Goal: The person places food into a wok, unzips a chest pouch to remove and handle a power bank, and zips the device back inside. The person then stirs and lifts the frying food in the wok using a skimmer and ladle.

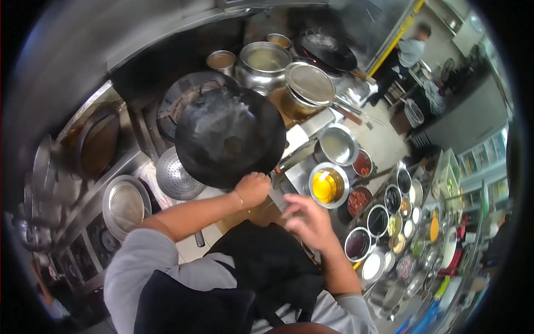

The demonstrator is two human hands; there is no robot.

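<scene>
My left hand [253, 190] is closed at the near rim of a large black wok [231, 136], wrapped round its handle, which the fingers mostly hide. The wok is tilted, and its dark inside shows some shine. To the right, my right hand [307, 221] is raised with its fingers apart and holds nothing. Beyond it is a metal bowl of yellow liquid [327, 186]. A perforated metal ladle [178, 173] lies to the left under the wok's edge.
Metal pots [265, 58] and a strainer [310, 83] stand behind the wok. Bowls of sauces and ingredients [378, 221] fill the right side. Another strainer [127, 206] sits at the left. A person [412, 51] stands far back at the right.
</scene>
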